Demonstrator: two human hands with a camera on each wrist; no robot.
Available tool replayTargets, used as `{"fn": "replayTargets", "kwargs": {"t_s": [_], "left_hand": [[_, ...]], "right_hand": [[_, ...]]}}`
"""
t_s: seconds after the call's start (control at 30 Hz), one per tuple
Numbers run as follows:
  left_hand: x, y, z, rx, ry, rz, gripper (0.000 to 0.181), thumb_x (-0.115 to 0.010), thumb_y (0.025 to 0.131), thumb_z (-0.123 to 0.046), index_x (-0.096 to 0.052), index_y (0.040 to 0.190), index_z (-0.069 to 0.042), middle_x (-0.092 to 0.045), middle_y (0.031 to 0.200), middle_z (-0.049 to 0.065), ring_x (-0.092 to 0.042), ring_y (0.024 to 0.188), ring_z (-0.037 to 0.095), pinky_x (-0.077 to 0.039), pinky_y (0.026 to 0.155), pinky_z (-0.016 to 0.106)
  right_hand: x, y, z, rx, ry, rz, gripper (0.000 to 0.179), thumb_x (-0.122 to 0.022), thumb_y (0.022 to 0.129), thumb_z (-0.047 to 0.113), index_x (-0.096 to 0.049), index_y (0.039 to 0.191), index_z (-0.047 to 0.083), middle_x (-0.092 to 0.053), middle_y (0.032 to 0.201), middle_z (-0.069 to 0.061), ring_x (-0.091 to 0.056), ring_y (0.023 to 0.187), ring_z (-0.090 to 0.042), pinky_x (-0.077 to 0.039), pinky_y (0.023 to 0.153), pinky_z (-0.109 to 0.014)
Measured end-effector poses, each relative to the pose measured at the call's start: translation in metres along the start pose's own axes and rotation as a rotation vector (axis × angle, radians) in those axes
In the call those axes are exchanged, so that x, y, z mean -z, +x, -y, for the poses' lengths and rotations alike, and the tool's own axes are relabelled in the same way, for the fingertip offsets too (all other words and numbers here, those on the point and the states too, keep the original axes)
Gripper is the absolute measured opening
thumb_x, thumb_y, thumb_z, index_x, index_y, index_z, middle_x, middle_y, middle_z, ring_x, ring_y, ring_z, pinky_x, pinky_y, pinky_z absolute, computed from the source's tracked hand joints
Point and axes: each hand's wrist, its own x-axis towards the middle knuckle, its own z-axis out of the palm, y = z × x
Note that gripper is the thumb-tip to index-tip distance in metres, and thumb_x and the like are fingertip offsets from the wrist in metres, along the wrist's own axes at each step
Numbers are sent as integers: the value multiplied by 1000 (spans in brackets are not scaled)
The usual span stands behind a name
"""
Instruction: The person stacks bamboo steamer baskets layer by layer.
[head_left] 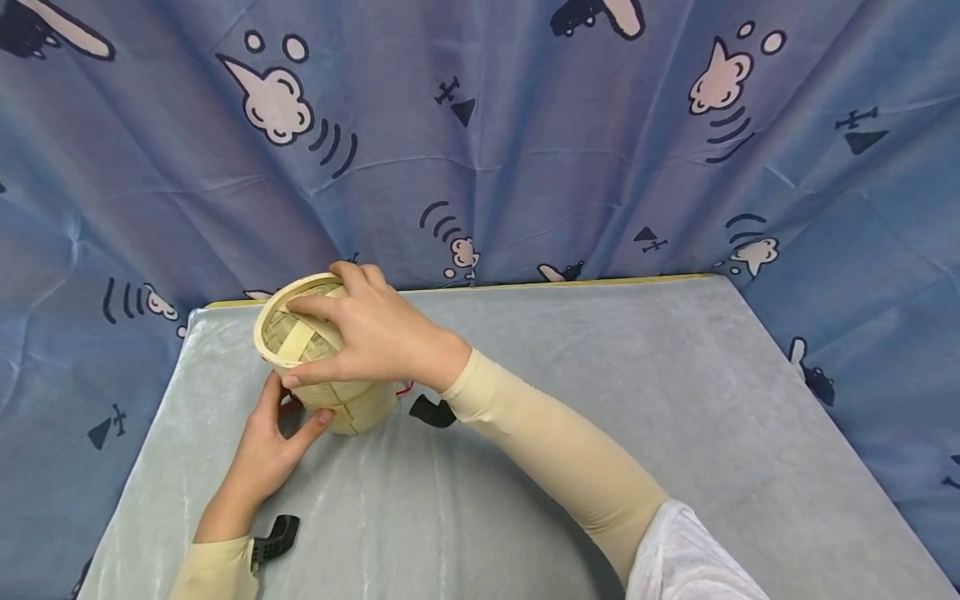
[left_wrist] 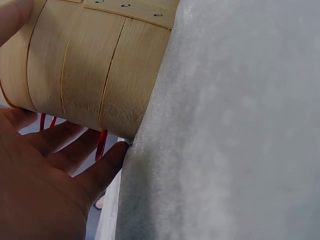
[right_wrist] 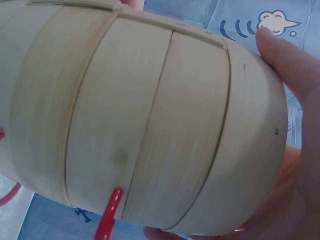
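A pale bamboo basket (head_left: 352,404) of wide vertical strips is tilted at the far left of the table, its round end facing me. Woven strips (head_left: 298,340) show inside the rim, partly covered by the right hand. That right hand (head_left: 378,333) grips the rim from above, with thumb and fingers spread around the end. Lower down, the left hand (head_left: 266,454) holds the basket's side between thumb and fingers; some fingertips are hidden behind it. Red cord loops (right_wrist: 107,215) come out through the bamboo wall.
Grey cloth covers the table (head_left: 675,417). Behind it hangs a blue patterned curtain (head_left: 525,167), close to the basket's far side. Black wrist devices show by the left wrist (head_left: 276,537) and under the right wrist (head_left: 432,411).
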Motion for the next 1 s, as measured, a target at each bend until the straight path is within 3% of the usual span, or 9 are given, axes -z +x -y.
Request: {"fn": "replayTargets", "kwargs": {"t_s": [0.27, 0.37, 0.5, 0.63, 0.7, 0.8, 0.87, 0.93, 1.0], "left_hand": [[-3, -1, 29, -12, -6, -9, 78, -76, 86, -2, -36, 151, -15, -50, 138, 2, -49, 118, 2, -43, 96, 24], [0, 0, 40, -4, 48, -8, 77, -77, 87, -10, -36, 150, -23, -53, 133, 0, -51, 115, 5, -43, 95, 25], [12, 0, 42, -19, 130, -48, 73, -71, 92, -17, -33, 153, -28, -61, 125, 9, -56, 110, 15, -43, 91, 21], [27, 0, 32, 8, 210, -176, 60, -58, 100, -20, -34, 155, -24, -67, 119, 16, -62, 105, 20, -44, 85, 15], [35, 0, 23, 46, 256, -242, 53, -50, 105, -26, -35, 155, -23, -66, 122, 16, -63, 103, 28, -47, 87, 26], [45, 3, 5, 70, 323, -323, 53, -38, 107, -43, -33, 156, -24, -58, 134, 16, -57, 109, 40, -42, 90, 54], [51, 8, -10, 35, 352, -359, 62, -36, 103, -56, -31, 157, -25, -48, 146, 16, -49, 122, 45, -33, 92, 69], [54, 15, -29, -23, 394, -382, 70, -37, 99, -65, -31, 157, -26, -37, 155, 14, -36, 137, 42, -28, 100, 72], [53, 25, -48, -133, 464, -390, 77, -38, 96, -70, -33, 156, -23, -27, 160, 14, -22, 146, 40, -21, 109, 69]], "right_hand": [[-2, -1, 0, -10, 3, 6, 93, -53, 69, 91, -47, 146, 39, -36, 147, -9, -35, 129, -27, -35, 103, -36], [-2, 1, -1, 6, 25, 2, 95, -52, 71, 89, -41, 150, 38, -36, 147, -8, -35, 131, -26, -35, 104, -36], [5, 3, -7, 7, 111, 21, 91, -54, 77, 84, -37, 152, 37, -33, 152, -8, -31, 138, -24, -34, 108, -38], [16, -4, -18, -11, 156, 46, 85, -52, 82, 80, -32, 154, 39, -27, 158, -7, -26, 143, -21, -33, 112, -41], [21, -9, -26, 1, 149, 34, 82, -50, 85, 78, -32, 154, 39, -27, 158, -6, -27, 143, -20, -32, 112, -40], [29, -18, -39, 28, 127, -2, 77, -48, 88, 76, -34, 154, 37, -30, 157, -4, -29, 142, -18, -31, 113, -37], [33, -25, -49, 48, 103, -34, 75, -46, 90, 74, -36, 154, 34, -32, 156, -4, -31, 142, -19, -29, 114, -35], [37, -32, -58, 48, 73, -54, 75, -44, 91, 74, -37, 153, 34, -32, 157, -5, -31, 143, -19, -29, 115, -36], [41, -40, -67, 37, 45, -66, 75, -43, 91, 75, -37, 153, 34, -31, 158, -5, -30, 144, -20, -27, 116, -39]]}}
